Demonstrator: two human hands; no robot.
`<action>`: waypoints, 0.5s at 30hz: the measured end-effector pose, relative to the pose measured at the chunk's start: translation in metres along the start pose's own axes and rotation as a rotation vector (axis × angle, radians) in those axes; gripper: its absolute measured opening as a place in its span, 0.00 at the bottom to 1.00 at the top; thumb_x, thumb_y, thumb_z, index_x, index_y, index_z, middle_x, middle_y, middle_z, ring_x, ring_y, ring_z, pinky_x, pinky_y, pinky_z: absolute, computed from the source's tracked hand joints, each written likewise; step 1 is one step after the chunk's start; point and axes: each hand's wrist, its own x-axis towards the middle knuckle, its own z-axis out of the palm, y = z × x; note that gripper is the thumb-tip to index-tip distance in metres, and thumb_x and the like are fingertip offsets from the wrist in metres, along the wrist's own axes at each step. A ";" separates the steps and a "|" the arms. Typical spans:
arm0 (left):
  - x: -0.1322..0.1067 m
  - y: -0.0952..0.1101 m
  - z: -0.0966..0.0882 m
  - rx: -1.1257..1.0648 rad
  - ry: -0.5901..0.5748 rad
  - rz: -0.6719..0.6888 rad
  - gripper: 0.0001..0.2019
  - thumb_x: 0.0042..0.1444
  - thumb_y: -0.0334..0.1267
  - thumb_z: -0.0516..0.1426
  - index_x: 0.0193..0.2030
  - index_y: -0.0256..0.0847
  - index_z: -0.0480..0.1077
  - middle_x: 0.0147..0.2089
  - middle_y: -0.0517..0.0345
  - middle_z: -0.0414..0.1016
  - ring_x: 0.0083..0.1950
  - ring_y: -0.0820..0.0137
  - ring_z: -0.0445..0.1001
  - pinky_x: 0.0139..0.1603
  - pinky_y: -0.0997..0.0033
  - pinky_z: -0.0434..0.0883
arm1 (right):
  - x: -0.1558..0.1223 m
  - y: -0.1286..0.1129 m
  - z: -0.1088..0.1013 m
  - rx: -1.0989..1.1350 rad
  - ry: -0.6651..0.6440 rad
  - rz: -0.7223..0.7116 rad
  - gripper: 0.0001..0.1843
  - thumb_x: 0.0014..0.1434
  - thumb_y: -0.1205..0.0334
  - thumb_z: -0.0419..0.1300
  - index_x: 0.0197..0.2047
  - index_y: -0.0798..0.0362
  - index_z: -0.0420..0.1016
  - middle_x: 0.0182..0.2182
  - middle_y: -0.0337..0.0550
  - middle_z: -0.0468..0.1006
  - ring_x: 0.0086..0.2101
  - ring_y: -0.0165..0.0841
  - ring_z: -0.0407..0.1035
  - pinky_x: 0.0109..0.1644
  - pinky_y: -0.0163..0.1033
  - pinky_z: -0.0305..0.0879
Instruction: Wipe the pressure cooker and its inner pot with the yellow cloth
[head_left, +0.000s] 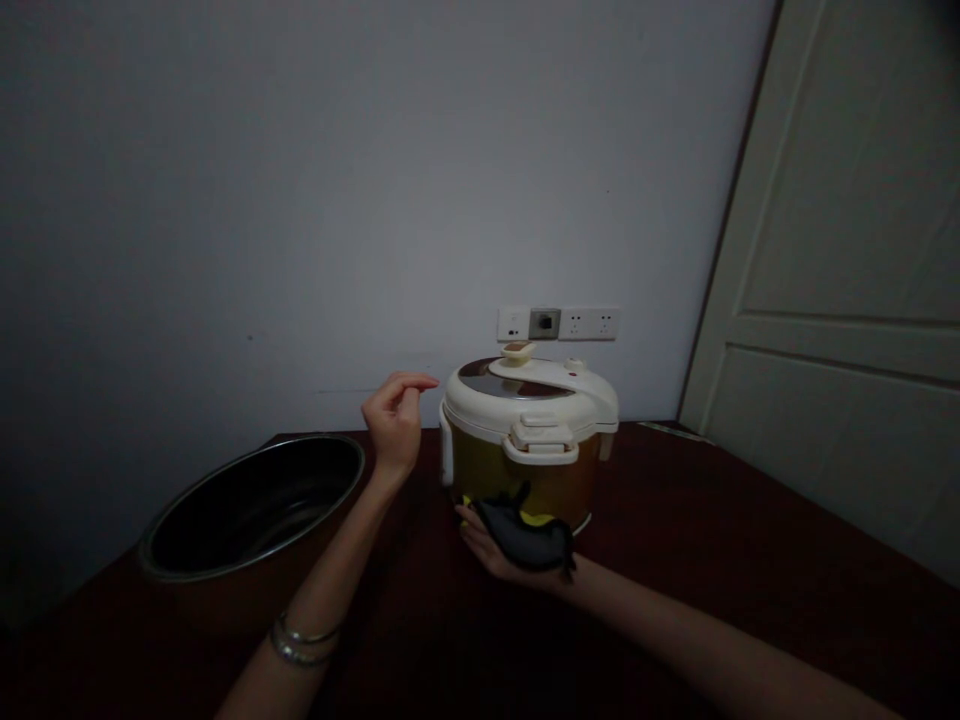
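My left hand [395, 420] is raised beside an electric cooker [480, 465], its fingers bent and drawn together with nothing visible in them. On my right hand [487, 545], low in front of the cooker, rests a dark grey cloth [525, 538] with black edging and yellow patches. The palm is turned up under the cloth, and the fingertips point left. The cooker has a white lid [469, 393], closed, with a knob on top and a white side handle. Part of its lower body is hidden behind the cloth.
A large round pot [174, 574] with a dark inside and metal rim stands at the left of the dark red table [675, 560]. Wall sockets [589, 323] sit behind the cooker. A panelled door [847, 260] borders the right side.
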 end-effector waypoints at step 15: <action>-0.012 0.007 0.011 -0.014 -0.025 -0.038 0.12 0.48 0.26 0.50 0.23 0.39 0.73 0.27 0.59 0.75 0.32 0.71 0.73 0.37 0.70 0.69 | -0.158 -0.056 -0.020 -2.096 0.010 -0.276 0.25 0.61 0.74 0.46 0.60 0.55 0.66 0.57 0.51 0.68 0.64 0.41 0.46 0.65 0.51 0.49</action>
